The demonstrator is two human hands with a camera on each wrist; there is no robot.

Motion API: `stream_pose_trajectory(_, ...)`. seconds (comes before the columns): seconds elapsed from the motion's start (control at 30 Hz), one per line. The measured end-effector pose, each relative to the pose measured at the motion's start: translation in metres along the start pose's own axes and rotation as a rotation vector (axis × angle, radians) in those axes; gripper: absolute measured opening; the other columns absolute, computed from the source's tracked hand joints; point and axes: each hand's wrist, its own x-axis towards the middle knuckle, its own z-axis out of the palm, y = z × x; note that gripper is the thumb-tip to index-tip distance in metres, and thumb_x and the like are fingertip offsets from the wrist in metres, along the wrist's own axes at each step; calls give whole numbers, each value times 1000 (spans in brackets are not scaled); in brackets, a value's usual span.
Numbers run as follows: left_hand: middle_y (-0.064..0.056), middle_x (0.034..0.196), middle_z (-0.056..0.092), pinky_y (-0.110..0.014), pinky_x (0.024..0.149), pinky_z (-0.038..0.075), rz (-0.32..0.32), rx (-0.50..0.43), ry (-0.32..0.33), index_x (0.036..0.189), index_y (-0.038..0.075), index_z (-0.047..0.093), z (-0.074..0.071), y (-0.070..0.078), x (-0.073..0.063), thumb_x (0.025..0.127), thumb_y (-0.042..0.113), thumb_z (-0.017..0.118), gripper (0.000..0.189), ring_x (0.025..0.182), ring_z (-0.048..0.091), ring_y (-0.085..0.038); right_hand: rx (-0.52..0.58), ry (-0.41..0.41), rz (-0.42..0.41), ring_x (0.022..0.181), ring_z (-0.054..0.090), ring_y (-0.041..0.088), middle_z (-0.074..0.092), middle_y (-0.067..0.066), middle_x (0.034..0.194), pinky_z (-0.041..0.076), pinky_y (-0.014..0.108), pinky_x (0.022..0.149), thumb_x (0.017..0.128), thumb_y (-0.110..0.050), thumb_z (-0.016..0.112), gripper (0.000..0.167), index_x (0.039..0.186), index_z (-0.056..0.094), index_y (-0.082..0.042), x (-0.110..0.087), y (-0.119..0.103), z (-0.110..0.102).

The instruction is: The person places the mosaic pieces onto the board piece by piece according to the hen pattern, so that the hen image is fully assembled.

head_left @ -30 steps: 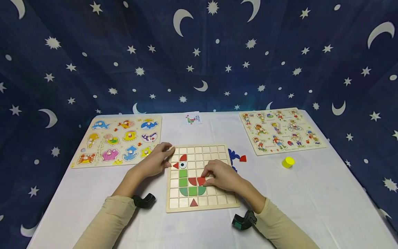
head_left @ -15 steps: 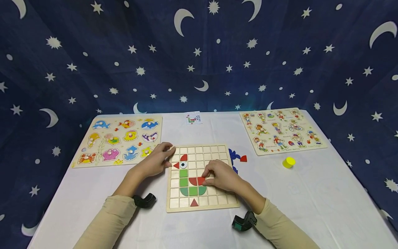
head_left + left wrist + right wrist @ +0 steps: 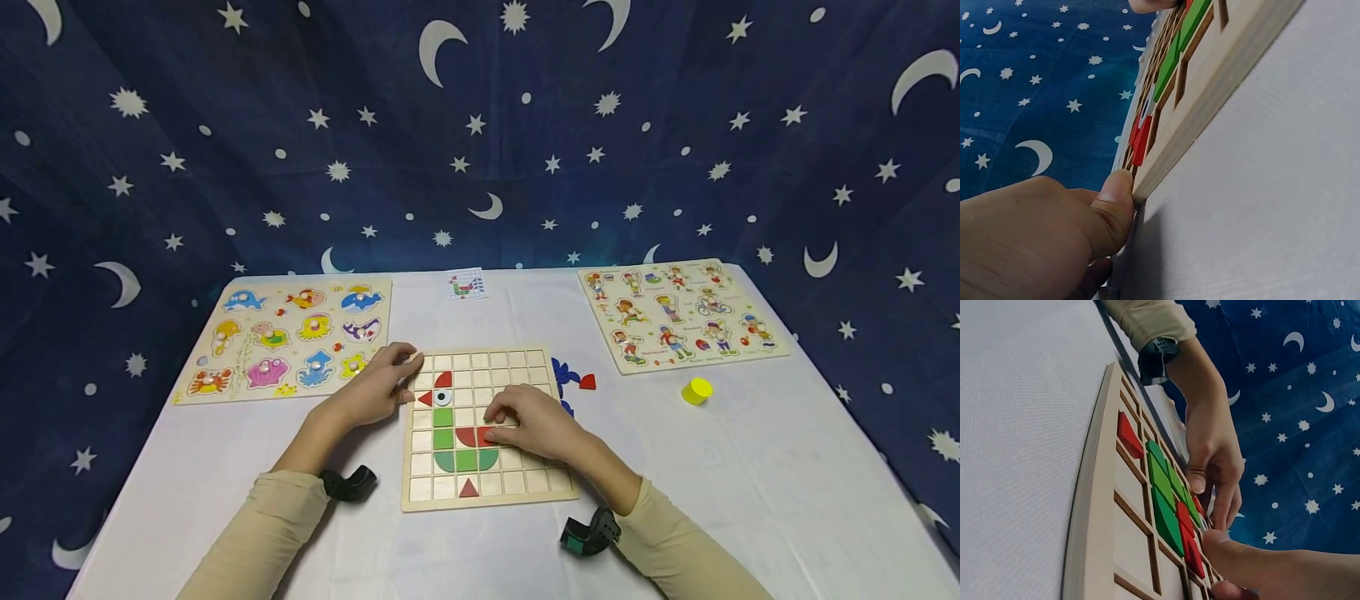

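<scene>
A wooden grid board lies at the table's middle, with coloured tiles in its cells. My left hand holds its upper left edge; in the left wrist view the thumb lies at the rim. Over the board, my right hand has its thumb on a red tile, partly covering it in the head view, with the index fingertip apart. Beside that tile sits a red quarter-round. Green squares, green quarter-rounds, a white eye tile and a red triangle fill other cells.
Blue pieces and a red piece lie right of the board. Farther right stands a yellow cylinder. A sea-animal puzzle lies left, a figure puzzle right, and a small pattern card at the back.
My right thumb and index finger have spread slightly and shifted left; the thumb now covers more of the red tile, which sits in its cell. The left hand stays put.
</scene>
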Motion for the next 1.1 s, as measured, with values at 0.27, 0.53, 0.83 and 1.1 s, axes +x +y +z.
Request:
stream_pose_trajectory(0.27,-14,140,41,-44,108,38,10,-2,-3,140,3,45,0,-1,2,86,13,69,60,129,39,-29,-69,-59,-98,88,36,9,44,-9,96,34,23,72,82,-44,70,38,117,69,-28,-4,-9,1)
stream_pose_trajectory(0.53,-14,141,40,-44,108,37,1,0,-10,141,4,44,1,-3,2,86,13,68,60,130,39,-29,-100,-91,-139,87,33,9,39,-10,92,32,21,70,81,-48,70,40,117,69,-31,-4,-9,2)
stream_pose_trajectory(0.83,-13,141,40,-45,109,37,-14,-6,-10,141,5,44,0,-3,0,87,14,68,60,129,39,-29,-134,-86,-130,90,35,9,46,-7,97,35,23,72,84,-44,68,45,125,64,-27,-5,-5,-12)
stream_pose_trajectory(1.1,-12,142,39,-43,110,36,-26,-12,-27,142,6,43,1,-3,0,88,15,67,60,131,37,-27,-116,9,43,85,53,16,60,3,97,44,29,73,87,-22,69,30,115,69,-13,-11,48,-73)
